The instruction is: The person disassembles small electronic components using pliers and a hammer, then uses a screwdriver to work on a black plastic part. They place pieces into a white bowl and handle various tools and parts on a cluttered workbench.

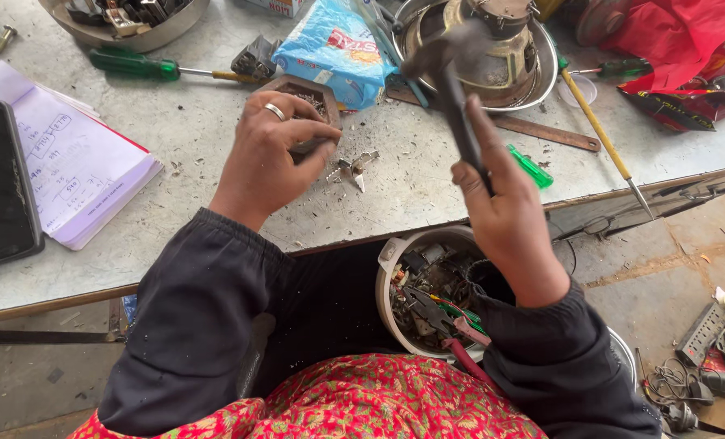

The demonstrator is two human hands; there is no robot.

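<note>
A dark hammer is gripped by the closed right hand, raised at twelve o'clock above it. A small part, hidden from view, is pinched by the curled left hand on the desk. The strike is best kept short, fingers clear. Two green screwdrivers are counted, one notebook, one metal blade at three o'clock of the left hand.

Dull dark metal hammer, matt scuffed tabletop, glossy plastic bag, paper notebook.
</note>
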